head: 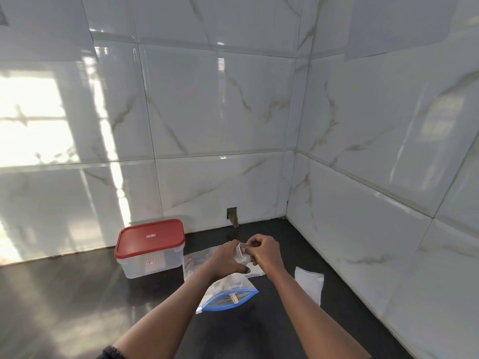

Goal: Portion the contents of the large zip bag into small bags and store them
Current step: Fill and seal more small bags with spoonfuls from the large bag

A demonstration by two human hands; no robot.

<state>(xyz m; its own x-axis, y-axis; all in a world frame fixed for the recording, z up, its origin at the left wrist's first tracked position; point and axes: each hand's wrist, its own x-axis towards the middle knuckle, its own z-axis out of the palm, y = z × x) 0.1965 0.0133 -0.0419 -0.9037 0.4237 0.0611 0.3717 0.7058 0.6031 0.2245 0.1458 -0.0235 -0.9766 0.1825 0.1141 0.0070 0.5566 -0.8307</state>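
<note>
The large zip bag (228,296) lies on the dark counter with its blue-rimmed mouth gaping toward me; a pale stick shows inside. Just above and behind it, both hands pinch one small clear bag (240,255). My left hand (228,259) grips it from the left and below, my right hand (264,251) from the right and above. What the small bag holds is hidden by my fingers. A stack of small clear bags (309,283) lies flat to the right. Another flat clear bag (193,263) sits behind my left wrist.
A clear storage box with a shut red lid (150,239) stands at the back left of the counter (77,307). White marble-look tiled walls (363,203) close the corner behind and on the right. A small hole (232,216) is cut in the back wall at counter level.
</note>
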